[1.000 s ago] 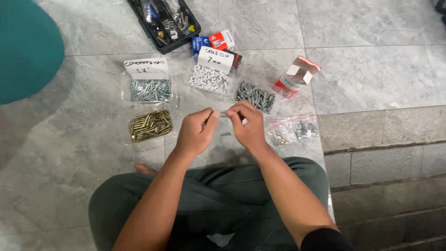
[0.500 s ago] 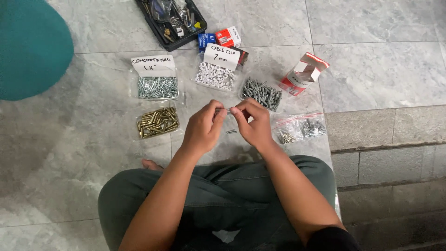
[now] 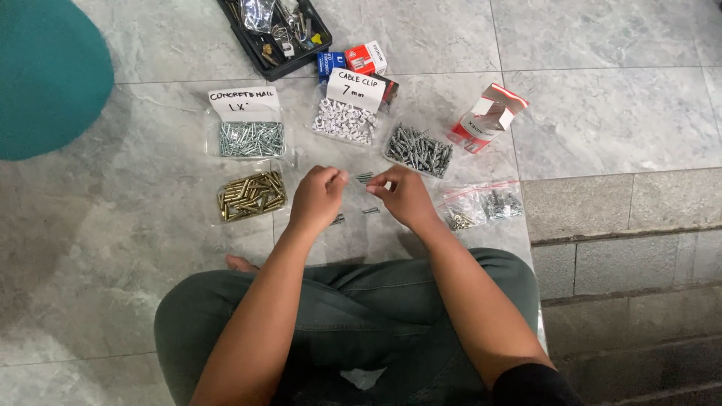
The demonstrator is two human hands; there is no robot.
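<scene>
Left hand [image 3: 320, 197]: curled into a loose fist over the floor, grip pinched at a small bunch of dark screws [image 3: 364, 178].
Right hand [image 3: 404, 195]: fingertips pinched on the same bunch, from the other side.
Where the screws are: between both hands, just above the grey stone floor [image 3: 602, 113]; a few loose ones [image 3: 370, 211] lie beneath.
Risk: a slack pinch could likely scatter tiny screws across the tiles, or mix them into the pile of grey wall plugs [image 3: 419, 149] nearby.
Surface: polished marble-look tiles, a low block step at right.
Room: a teal round shape [image 3: 45, 75] at the top left.
</scene>
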